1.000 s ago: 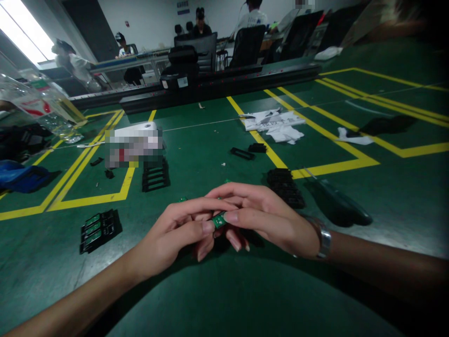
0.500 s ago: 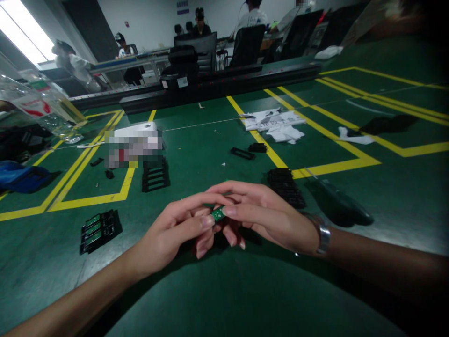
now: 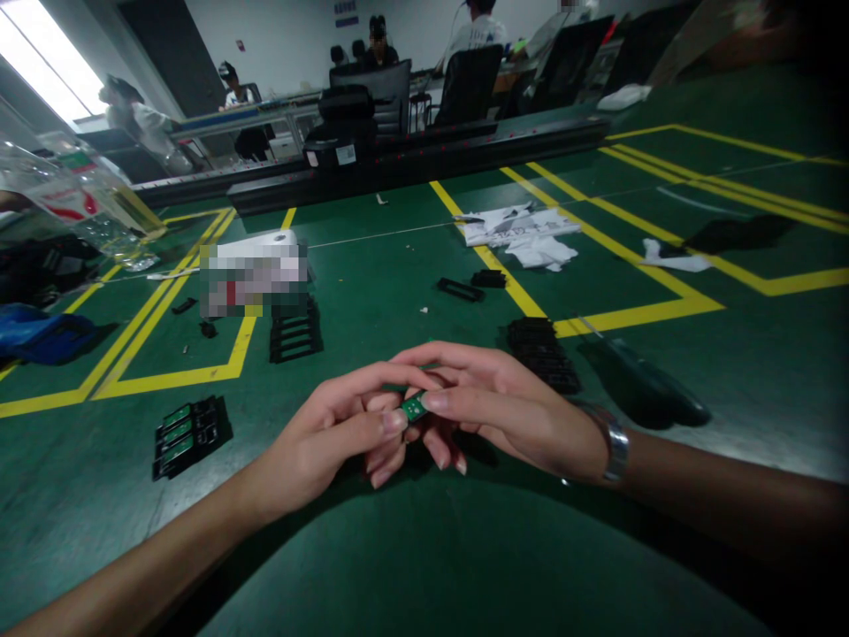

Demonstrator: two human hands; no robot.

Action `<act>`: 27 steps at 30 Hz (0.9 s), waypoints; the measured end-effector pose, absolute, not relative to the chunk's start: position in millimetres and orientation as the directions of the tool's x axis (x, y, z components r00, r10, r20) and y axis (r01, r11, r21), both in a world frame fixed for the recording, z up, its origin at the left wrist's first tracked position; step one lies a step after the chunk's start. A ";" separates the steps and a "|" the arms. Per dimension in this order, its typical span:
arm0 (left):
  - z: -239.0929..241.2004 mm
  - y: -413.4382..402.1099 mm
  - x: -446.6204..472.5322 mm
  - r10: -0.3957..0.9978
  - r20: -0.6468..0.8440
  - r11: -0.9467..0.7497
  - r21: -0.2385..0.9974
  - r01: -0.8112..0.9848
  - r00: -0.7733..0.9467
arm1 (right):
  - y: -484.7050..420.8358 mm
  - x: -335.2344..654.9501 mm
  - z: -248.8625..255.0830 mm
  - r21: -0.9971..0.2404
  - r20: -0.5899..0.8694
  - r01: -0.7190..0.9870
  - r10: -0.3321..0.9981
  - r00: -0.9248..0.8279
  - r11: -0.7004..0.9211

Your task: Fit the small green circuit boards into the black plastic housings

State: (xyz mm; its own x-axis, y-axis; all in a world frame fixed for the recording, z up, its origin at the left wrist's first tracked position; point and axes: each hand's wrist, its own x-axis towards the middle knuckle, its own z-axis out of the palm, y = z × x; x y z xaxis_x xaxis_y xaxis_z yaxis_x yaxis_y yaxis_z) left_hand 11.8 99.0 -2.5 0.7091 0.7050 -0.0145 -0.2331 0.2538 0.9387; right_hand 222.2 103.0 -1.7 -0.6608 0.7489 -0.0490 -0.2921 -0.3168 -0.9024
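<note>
Between my two hands is a small green circuit board point(image 3: 415, 407), held above the green table. My left hand point(image 3: 338, 429) pinches its left end with the thumb on top. The thumb of my right hand point(image 3: 514, 407) presses on the right end, and its fingers curl underneath. Part of the board is hidden by both thumbs. On the left lies a black frame with several green boards point(image 3: 178, 433) set in it. A slotted black frame point(image 3: 295, 334) lies beyond my left hand, and a stack of black plastic parts point(image 3: 542, 354) is just past my right hand.
A screwdriver point(image 3: 646, 380) with a dark handle lies at right. Farther back are torn white paper point(image 3: 523, 232), a small black frame point(image 3: 461, 289) and a black rail point(image 3: 424, 155). Plastic bottles point(image 3: 80, 208) and a blue object point(image 3: 43, 334) are at left. Several people sit in the background.
Almost nothing differs. The view has shifted very slightly, and both hands keep the same grip on the circuit board.
</note>
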 end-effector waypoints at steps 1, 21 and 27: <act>-3.0 99.3 11.4 0.699 -0.007 0.259 0.934 -0.245 0.715 | 103.0 222.3 -1.7 -0.901 -0.047 -0.295 0.748 -0.662 -0.318; -1.6 102.2 5.2 0.631 -0.112 0.319 0.939 -0.126 0.768 | 101.1 222.1 2.7 -0.887 -0.069 -0.284 0.712 -0.698 -0.365; -2.7 101.8 4.6 0.626 -0.108 0.314 0.941 -0.123 0.772 | 102.0 221.8 0.8 -0.879 -0.069 -0.295 0.712 -0.699 -0.374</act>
State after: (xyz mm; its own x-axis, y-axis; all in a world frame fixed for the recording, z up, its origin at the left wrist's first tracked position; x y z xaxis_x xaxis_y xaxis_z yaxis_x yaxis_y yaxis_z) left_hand 4.6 101.8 -2.7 0.7721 0.6263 -0.1075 -0.1234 0.3138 0.9414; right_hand 221.8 102.0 0.8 -0.6987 0.7121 -0.0688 -0.2947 -0.3741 -0.8793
